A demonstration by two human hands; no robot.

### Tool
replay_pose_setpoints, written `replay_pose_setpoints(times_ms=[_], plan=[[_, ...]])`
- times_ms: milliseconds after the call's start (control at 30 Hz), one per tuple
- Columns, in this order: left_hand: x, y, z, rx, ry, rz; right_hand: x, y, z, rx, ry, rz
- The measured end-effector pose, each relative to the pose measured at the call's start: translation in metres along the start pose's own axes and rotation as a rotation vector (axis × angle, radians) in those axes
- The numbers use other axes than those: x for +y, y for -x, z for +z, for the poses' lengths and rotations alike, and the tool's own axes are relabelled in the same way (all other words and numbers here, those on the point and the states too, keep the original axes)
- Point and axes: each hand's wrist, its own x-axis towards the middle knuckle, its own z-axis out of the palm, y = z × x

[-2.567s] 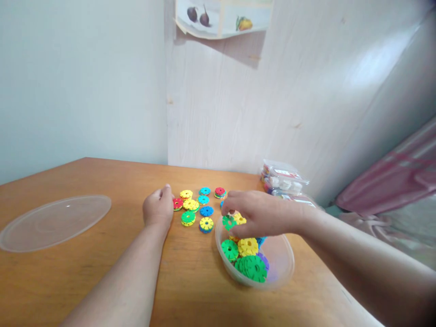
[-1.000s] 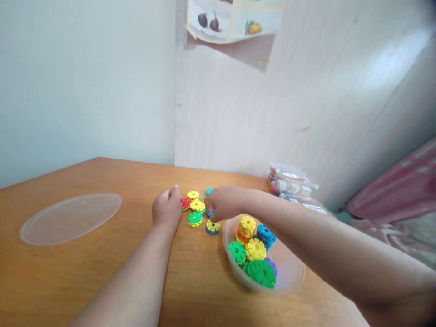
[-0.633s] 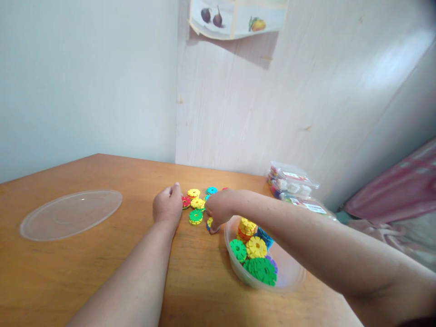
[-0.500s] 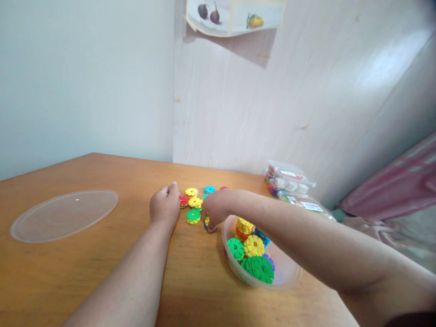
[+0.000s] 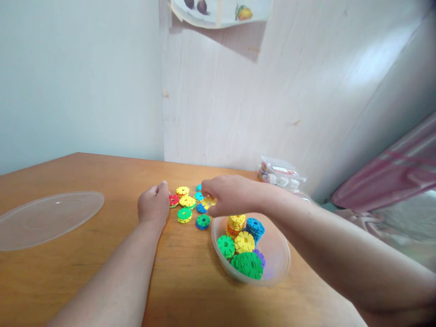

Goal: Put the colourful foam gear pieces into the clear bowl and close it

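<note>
Right hand [image 5: 228, 196] pinching a yellow notched plastic disc [image 5: 209, 201] above the table, left hand [image 5: 154, 208] resting curled beside small coloured disc stacks [image 5: 185, 208], clear plastic bowl [image 5: 275, 268] sitting under the right wrist.

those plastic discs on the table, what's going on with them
A person sits at a wooden table with coloured toy discs spread out and more in a clear bowl. The right hand holds a yellow disc above the spread. The left hand rests curled beside a red disc. A clear lid lies far left.
</note>
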Motion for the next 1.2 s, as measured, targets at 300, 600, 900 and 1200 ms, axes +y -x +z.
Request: replay_pose_setpoints(times_ms=[300,600,900,1200], plan=[[0.004,0.002,-0.003,0.011,-0.039,-0.019,0.012,0.077,0.007,-0.104,-0.001,-0.029],[0.01,0.004,-0.005,0.016,-0.044,-0.024,0.015,0.084,0.018,-0.17,0.063,-0.047],[0.003,0.001,-0.002,-0.002,-0.045,0.008,0.017,0.062,0.006,-0.027,-0.046,-0.02],[0.01,0.005,-0.005,-0.024,-0.058,0.004,-0.013,-0.034,0.021,-0.058,0.054,-0.113]])
